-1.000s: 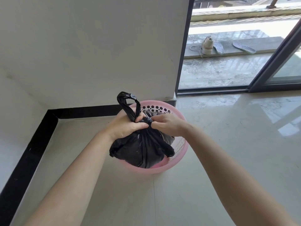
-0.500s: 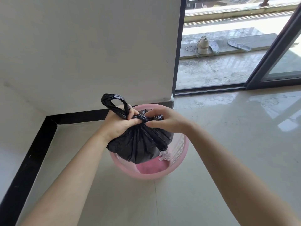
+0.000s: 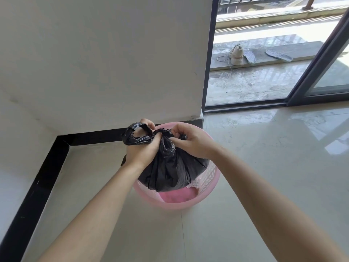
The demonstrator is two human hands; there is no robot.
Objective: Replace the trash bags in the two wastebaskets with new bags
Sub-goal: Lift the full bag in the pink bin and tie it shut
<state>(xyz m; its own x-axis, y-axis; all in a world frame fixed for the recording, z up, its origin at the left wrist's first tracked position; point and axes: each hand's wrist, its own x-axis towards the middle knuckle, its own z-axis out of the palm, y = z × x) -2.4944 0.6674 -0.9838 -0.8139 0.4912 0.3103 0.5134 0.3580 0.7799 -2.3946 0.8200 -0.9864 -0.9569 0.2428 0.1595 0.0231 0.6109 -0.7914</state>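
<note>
2 hands, left hand, right hand, fingers clamped on black bag, wastebasket half-hidden.

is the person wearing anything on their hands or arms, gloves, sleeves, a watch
Nothing worn shows. The left hand and right hand have no gloves and no rings that can be seen. The left forearm and right forearm are uncovered to the frame edge: no sleeves, watch or bracelet.

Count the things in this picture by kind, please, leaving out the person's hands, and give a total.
Black trash bag: 1
Pink wastebasket: 1
Shoe: 1
Insoles: 2
Total: 5
</note>
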